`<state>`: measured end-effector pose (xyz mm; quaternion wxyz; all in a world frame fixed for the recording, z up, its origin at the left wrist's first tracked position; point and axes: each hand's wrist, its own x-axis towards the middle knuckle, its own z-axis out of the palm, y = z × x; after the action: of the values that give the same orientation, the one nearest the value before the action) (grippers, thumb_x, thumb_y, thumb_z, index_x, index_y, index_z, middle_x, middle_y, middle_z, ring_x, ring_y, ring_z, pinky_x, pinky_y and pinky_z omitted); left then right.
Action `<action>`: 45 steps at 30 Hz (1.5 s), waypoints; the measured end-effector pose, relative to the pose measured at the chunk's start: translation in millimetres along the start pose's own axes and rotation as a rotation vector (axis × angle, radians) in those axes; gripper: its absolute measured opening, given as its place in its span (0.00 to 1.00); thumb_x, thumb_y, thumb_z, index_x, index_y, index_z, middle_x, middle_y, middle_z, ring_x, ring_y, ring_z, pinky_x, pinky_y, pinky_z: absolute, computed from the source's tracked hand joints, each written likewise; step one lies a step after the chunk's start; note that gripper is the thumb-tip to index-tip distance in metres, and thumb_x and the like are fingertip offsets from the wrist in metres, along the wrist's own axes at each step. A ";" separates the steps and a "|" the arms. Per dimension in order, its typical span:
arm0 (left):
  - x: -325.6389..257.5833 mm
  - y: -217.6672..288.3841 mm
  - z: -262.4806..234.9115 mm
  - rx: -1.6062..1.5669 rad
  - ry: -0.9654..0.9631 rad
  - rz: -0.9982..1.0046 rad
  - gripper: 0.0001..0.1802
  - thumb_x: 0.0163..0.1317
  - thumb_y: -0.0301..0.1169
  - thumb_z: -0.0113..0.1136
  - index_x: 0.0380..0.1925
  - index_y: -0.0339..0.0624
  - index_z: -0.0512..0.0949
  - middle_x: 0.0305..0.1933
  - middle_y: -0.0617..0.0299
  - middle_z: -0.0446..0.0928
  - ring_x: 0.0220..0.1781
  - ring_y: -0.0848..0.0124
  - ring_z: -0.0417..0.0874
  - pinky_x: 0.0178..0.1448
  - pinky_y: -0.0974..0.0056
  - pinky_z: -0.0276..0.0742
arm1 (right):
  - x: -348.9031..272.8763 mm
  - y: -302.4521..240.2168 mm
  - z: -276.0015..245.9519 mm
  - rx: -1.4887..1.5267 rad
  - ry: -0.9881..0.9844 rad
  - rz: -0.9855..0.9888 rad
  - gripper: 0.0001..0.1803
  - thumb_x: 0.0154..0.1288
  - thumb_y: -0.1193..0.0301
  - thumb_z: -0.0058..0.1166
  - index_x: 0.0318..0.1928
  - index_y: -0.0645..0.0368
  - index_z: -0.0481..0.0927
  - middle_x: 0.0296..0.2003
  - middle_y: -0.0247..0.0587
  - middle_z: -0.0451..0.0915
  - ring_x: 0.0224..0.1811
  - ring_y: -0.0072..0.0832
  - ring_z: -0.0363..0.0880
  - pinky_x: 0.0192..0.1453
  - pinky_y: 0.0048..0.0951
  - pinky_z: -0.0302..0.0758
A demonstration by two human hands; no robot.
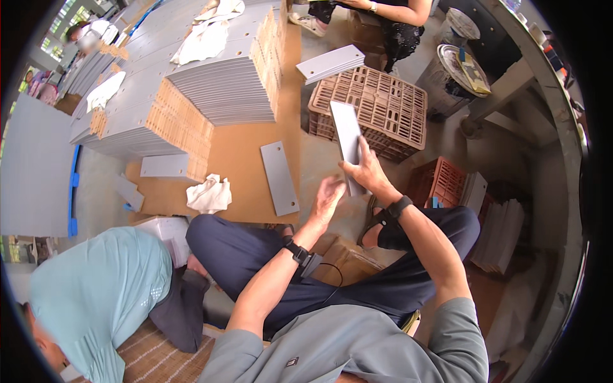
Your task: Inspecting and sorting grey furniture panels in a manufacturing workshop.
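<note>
One camera is sitting on the person's head and looking down, close to the right hand [367, 171] and left hand [327, 199]. It is showing the floor [319, 153] all around, bending at the edges.

The floor [319, 147] is bare grey concrete. A large brown board [239, 153] lies flat on it, and tall stacks of grey panels [223, 76] with pale wooden edges stand on this board. White cloths [207, 195] lie on the board and over the stacks. Near the middle stands a beige plastic crate [383, 105], and an orange crate [440, 182] is just beside it at the right. Two round buckets [450, 64] stand at the upper right, near a grey post [504, 89]. Daylight enters through windows [64, 19] at the upper left.
</note>
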<state>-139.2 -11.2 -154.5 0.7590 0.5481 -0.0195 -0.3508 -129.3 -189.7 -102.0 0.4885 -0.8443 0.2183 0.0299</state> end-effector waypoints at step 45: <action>-18.1 8.4 -3.8 0.548 0.249 0.274 0.43 0.58 0.31 0.65 0.71 0.32 0.57 0.71 0.45 0.60 0.74 0.57 0.60 0.77 0.56 0.56 | -219.1 308.6 -274.6 -0.340 0.949 0.281 0.16 0.63 0.66 0.54 0.35 0.73 0.77 0.23 0.63 0.75 0.25 0.39 0.75 0.34 0.47 0.71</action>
<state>-146.9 3.3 -142.4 0.6201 0.7629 -0.0936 -0.1573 -494.6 -477.3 -151.7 0.1832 -0.7949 0.5189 -0.2555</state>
